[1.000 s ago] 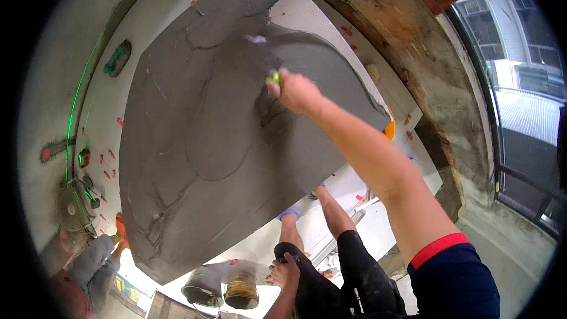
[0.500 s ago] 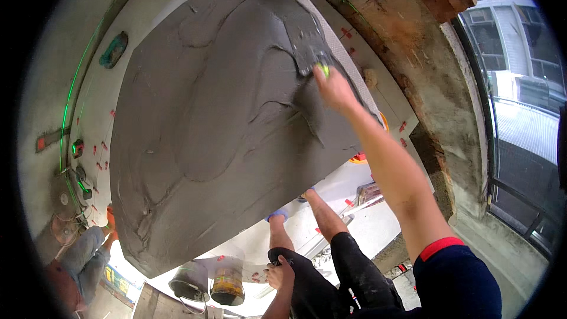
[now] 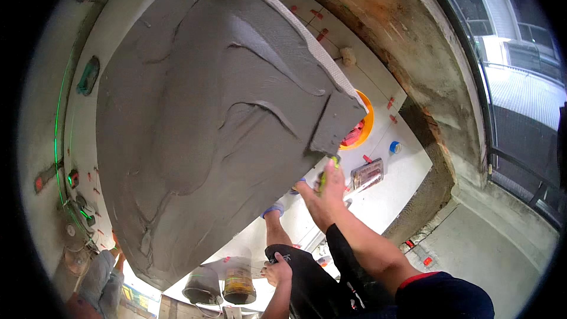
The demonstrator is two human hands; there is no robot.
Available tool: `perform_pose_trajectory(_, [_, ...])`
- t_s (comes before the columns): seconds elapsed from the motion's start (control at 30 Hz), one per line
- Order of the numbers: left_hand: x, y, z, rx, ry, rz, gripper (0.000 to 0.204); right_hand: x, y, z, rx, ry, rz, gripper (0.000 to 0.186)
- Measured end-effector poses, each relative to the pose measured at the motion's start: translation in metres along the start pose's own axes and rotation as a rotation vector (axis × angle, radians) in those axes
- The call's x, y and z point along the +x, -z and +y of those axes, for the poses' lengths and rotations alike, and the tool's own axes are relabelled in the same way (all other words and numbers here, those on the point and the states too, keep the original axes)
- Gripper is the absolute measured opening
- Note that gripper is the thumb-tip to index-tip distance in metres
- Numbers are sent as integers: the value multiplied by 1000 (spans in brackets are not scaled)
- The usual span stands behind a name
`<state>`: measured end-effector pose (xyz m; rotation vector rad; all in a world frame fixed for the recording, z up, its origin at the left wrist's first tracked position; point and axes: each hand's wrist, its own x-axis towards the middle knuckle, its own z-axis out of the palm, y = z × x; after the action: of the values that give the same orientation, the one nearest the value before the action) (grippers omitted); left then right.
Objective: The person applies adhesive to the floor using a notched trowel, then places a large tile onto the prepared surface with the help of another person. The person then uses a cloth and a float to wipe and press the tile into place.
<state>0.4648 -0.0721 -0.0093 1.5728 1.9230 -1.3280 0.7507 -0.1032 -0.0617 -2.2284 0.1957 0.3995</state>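
Head view: my right hand [image 3: 328, 198] grips the trowel [image 3: 335, 130] by its yellow-green handle [image 3: 322, 182], the blade [image 3: 339, 123] at the right corner of the big slab [image 3: 322, 53]. It should be light and stiff, though the wet mortar [image 3: 177, 112] probably drags; the handle is the place to hold. The blade looks flat, rectangular, smeared grey. My left hand [image 3: 276, 269] rests by my leg [image 3: 301, 266]; whether it clutches anything, I cannot tell.

Navy sleeve [image 3: 446, 298] — red trim [image 3: 416, 278]
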Motion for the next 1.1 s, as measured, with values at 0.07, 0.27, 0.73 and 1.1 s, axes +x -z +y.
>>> perform_pose_trajectory(0.07, [0, 4, 1, -3, 29, -33, 71, 11, -30, -44, 890, -725, -97, 39])
perform_pose_trajectory(0.27, [-2, 3, 7, 7, 27, -6, 69, 78, -104, -128, 887, -564, -123, 37])
perform_pose_trajectory(0.73, [-14, 19, 25, -1, 47, -144, 78, 264, -215, -226, 319, 40, -297, 59])
perform_pose_trajectory(1.1, [-10, 4, 15, -37, 42, -102, 77, 310, -107, -261, -516, 334, -597, 65])
